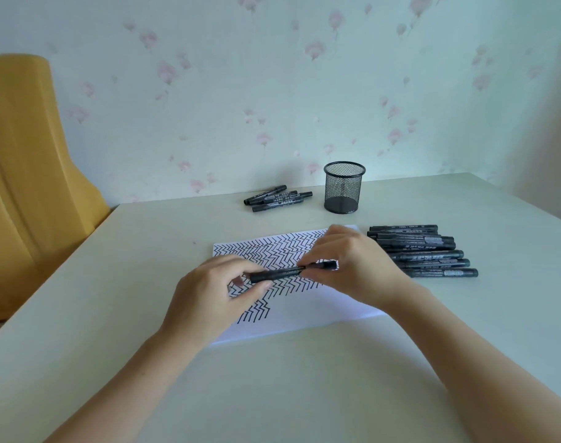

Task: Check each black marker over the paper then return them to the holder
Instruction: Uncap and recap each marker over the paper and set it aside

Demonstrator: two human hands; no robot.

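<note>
Head view: we see black marker [277, 274] held level over paper [304, 314], spanning both hands. Left hand [209, 292] pinches barrel end; right hand [346, 266] grips cap end, fingers curled. Marker row [432, 254] right of paper; small pile [277, 198] left of mesh holder [343, 188] on table [113, 282].

hands: left [215, 289], right [352, 266] hold marker [282, 274] | over paper [304, 311]

Marker [282, 274] tip hidden (behind fingers [308, 272]); labels unreadable.
</note>
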